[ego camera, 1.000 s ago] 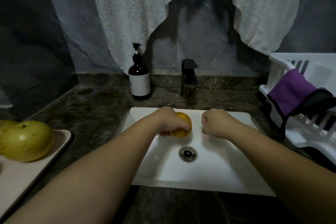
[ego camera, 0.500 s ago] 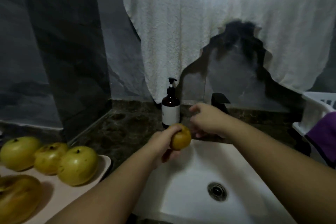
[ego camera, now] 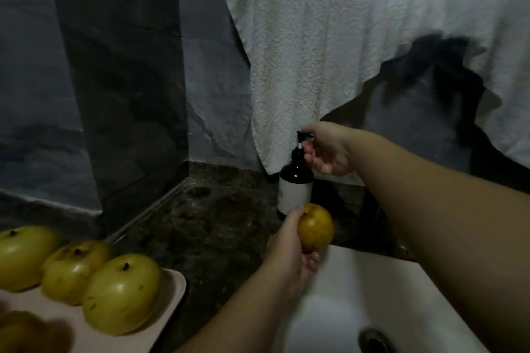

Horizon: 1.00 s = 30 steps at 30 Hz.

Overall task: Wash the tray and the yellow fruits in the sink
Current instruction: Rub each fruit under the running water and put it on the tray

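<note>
My left hand [ego camera: 289, 252] grips a small yellow-orange fruit [ego camera: 315, 226] over the back left corner of the white sink [ego camera: 329, 309]. My right hand [ego camera: 327, 152] is at the black pump of a brown soap bottle [ego camera: 295, 189], with one finger over the pump head and the others curled under its nozzle. The bottle stands on the counter just behind the fruit. A beige tray [ego camera: 172, 289] at the lower left carries three yellow-green fruits [ego camera: 120, 292] and a darker one [ego camera: 17, 332] at the frame edge.
The sink drain [ego camera: 372, 341] shows at the bottom edge. Dark marble counter [ego camera: 215, 223] lies between tray and sink. A white towel [ego camera: 315, 51] hangs behind the bottle against the grey stone wall.
My right hand moved left from near the faucet onto the soap pump. My left hand kept the fruit and stayed by the sink's left edge. The view swung left and up.
</note>
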{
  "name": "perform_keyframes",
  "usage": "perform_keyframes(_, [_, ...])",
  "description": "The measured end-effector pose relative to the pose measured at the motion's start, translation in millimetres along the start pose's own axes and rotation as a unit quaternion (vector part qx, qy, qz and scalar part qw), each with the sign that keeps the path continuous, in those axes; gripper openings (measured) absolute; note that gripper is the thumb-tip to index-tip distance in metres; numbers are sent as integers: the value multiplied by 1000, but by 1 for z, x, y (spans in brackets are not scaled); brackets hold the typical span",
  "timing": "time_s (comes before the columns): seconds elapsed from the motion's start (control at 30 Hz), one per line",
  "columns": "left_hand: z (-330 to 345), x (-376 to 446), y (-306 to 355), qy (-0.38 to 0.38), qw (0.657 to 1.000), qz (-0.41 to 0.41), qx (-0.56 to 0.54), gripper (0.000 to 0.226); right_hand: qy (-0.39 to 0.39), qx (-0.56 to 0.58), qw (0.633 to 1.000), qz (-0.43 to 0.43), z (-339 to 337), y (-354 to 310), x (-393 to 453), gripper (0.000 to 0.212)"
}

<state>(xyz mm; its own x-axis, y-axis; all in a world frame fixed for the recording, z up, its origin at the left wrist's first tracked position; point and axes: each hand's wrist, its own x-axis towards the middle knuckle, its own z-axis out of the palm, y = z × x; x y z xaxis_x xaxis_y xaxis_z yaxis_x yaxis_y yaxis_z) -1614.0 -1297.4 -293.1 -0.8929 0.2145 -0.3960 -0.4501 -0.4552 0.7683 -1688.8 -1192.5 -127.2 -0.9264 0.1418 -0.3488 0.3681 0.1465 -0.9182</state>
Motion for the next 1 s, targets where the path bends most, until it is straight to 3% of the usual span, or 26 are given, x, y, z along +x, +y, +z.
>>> perform_keyframes(0.17, [-5, 0, -2, -12, 1000, 0, 26, 57, -28, 38, 999, -19, 0, -2, 8, 43])
perform_keyframes(0.43, [-8, -3, 3, -5, 1000, 6, -28, 67, -67, 75, 995, -16, 0, 0, 6, 41])
perform_keyframes(0.7, [-8, 0, -1, 1, 999, 15, -35, 71, -60, 119, 991, -32, 4, 6, 10, 41])
perform_keyframes(1.0, [-8, 2, -1, -17, 999, 15, -37, 57, -37, 104, 993, -38, 8, 5, 11, 40])
